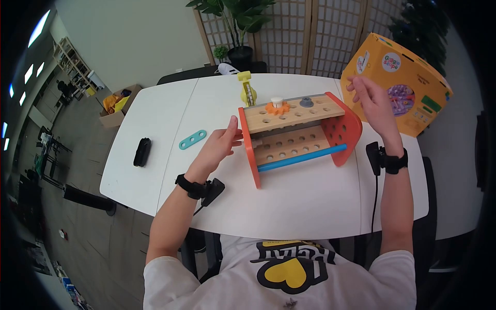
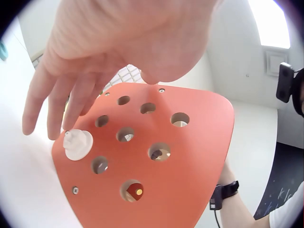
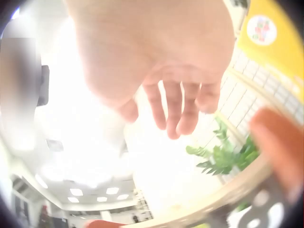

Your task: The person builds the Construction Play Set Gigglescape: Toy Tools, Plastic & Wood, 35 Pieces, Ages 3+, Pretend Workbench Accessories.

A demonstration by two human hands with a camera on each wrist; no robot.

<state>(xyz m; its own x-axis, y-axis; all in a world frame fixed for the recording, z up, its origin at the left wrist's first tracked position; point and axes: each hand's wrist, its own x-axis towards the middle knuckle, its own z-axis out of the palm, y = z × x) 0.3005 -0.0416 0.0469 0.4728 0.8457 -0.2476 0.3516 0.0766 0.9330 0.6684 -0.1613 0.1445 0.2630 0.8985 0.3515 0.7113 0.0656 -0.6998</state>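
A wooden toy workbench with red side panels, rows of holes and a blue front bar stands on the table. On its top sit an orange gear with a white knob and a grey piece. My left hand is beside the left panel, fingers extended and holding nothing. Near those fingertips, a white piece sits in that panel. Raised above the right panel, my right hand is empty, its fingers loosely bent.
Left of the workbench lie a teal strip with holes and a black case. A yellow toy stands behind the bench. At the table's right end is a large yellow box, close to the right hand.
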